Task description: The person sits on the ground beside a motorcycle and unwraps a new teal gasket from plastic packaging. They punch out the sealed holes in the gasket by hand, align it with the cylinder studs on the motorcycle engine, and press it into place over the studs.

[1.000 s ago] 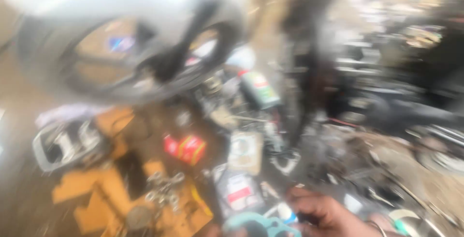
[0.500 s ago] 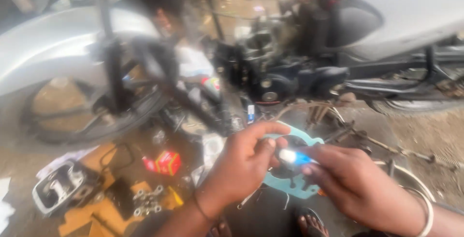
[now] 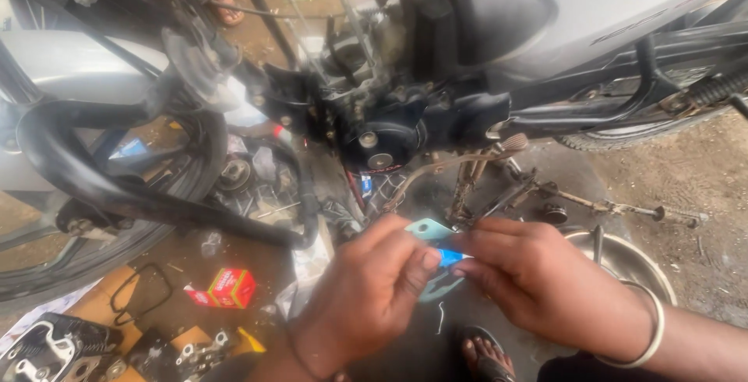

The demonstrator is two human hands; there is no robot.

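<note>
Both hands meet over the dirt floor, below the black motorcycle engine (image 3: 382, 136). The left hand (image 3: 366, 292) and right hand (image 3: 538, 281) pinch a small blue tube (image 3: 450, 257) between fingertips, fingers clenched on it. Behind the fingers lies a thin pale-teal gasket (image 3: 428, 230), flat, cut-out, likely light, floppy and easily torn; best held by its edges. A small red box (image 3: 230, 287) sits left of the fingers.

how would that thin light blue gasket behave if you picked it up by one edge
The gasket looks like a thin flat cutout, so it would probably flex and droop. It likely weighs very little, since fingertips of the left hand and right hand are enough to hold it. Rough handling may tear it.
</note>
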